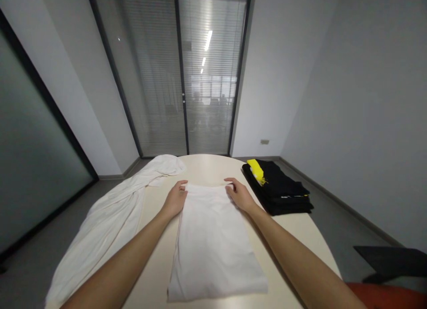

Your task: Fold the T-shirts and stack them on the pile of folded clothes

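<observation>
A white folded garment [215, 242] lies flat in a long panel down the middle of the table, its narrower end away from me. At its far left corner, my left hand [175, 198] has its thumb and fingers closed on the edge. My right hand [240, 195] pinches the far right corner between thumb and forefinger. Slight creases run across the cloth near both hands. Whether it is a shirt cannot be made out, since no collar or sleeve shows.
More white cloth [110, 215] lies loosely heaped along the table's left edge. A stack of folded black garments [283, 184], the top one with a yellow print, sits at the right. The pale round table [203, 164] faces a glass door [210, 86]. A red seat [387, 295] stands at lower right.
</observation>
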The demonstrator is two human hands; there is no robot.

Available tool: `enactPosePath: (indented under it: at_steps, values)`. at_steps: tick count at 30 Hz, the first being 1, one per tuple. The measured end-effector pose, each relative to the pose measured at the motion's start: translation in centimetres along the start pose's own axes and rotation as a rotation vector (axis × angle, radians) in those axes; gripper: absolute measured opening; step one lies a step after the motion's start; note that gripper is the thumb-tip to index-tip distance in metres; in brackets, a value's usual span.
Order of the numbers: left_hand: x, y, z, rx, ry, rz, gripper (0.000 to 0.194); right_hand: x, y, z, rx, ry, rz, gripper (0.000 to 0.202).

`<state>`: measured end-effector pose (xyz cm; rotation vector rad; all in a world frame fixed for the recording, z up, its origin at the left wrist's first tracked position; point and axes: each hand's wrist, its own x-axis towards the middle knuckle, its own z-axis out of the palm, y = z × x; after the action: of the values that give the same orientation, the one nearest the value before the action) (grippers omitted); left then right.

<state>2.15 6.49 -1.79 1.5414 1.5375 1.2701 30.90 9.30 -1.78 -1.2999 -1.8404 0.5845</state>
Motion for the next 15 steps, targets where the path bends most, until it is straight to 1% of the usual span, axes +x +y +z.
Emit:
enactPosePath:
  at_steps: [3,5,8,11,13,15]
  values:
    - [-0.4,-0.1,-0.1,-0.019,0.047,0.000,0.045,0.0,0.1,0.1,0.038,-0.003,-0.039,0.043]
    - [-0.8,-0.4,-0.2,-0.002,0.081,-0.033,0.049,0.0,0.2,0.1,0.036,-0.013,-0.042,0.049]
    - [-1.6,-0.7,-0.6,0.044,0.080,-0.079,0.057,-0.1,0.3,-0.1,0.009,-0.016,-0.031,0.056]
    - [-2.9,-0.5,-1.4,0.163,0.000,-0.100,0.064,-0.1,0.2,-0.6,-0.070,-0.091,-0.027,0.058]
    - [-4.0,0.0,-2.0,0.241,-0.077,-0.113,0.064,-0.4,-0.1,-0.9,-0.142,-0.143,-0.049,0.061]
    - [-5.0,0.6,-2.6,0.302,-0.128,-0.108,0.061,-1.0,-0.7,-0.7,-0.210,-0.168,-0.068,0.064]
